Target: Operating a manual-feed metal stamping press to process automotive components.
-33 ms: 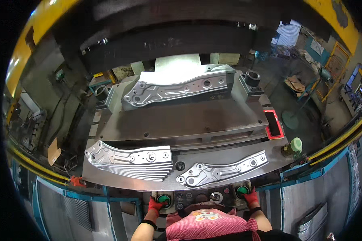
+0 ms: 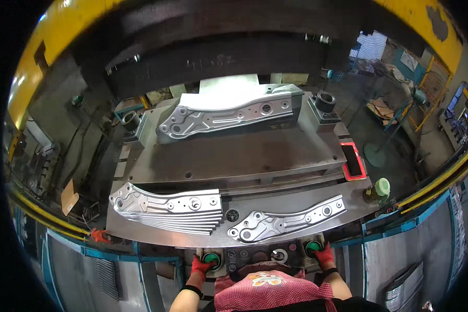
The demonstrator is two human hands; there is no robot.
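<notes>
Left hand [image 2: 198, 268], red glove, pressed flat on left green button [image 2: 210, 257] of control panel [image 2: 255, 256]; nothing gripped. Right hand [image 2: 325, 256], red glove, likewise pressed on right green button [image 2: 313, 246]. Die block [image 2: 234, 151] carries one stamped metal panel [image 2: 229, 115] in its seat, under press ram [image 2: 218, 57]. On front plate [image 2: 166, 236]: stack of panels [image 2: 169, 205] at left, single panel [image 2: 288, 221] at right, apart from stack. Red tray [image 2: 353, 160] at die's right edge; contents can't tell. Green-capped bottle [image 2: 380, 187] near plate's right end.
</notes>
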